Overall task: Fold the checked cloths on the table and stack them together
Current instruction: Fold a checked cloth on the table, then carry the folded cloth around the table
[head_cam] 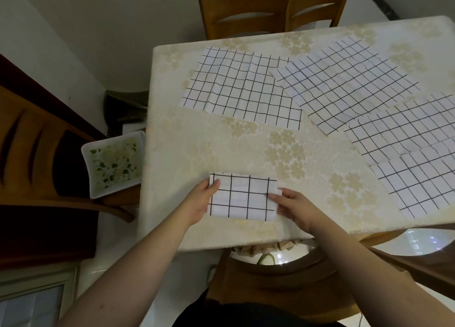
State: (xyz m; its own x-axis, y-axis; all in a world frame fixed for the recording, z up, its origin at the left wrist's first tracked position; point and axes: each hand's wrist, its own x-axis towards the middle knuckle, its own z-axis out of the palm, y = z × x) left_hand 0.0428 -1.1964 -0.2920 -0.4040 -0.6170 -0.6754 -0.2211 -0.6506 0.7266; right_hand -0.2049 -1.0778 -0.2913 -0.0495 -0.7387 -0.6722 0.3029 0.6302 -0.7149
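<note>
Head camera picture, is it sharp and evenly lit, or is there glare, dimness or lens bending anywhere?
Head view: the table and folded cloth are softly, evenly lit and fairly sharp; the left side around the wooden chair is dim; wide-angle bending curves the table edges and the grid lines of the unfolded cloths; bright reflections show on the glossy floor at lower right.

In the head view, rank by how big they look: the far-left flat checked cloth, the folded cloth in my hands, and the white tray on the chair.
1. Far-left flat cloth
2. Folded cloth and white tray: look alike, so unranked.
</note>
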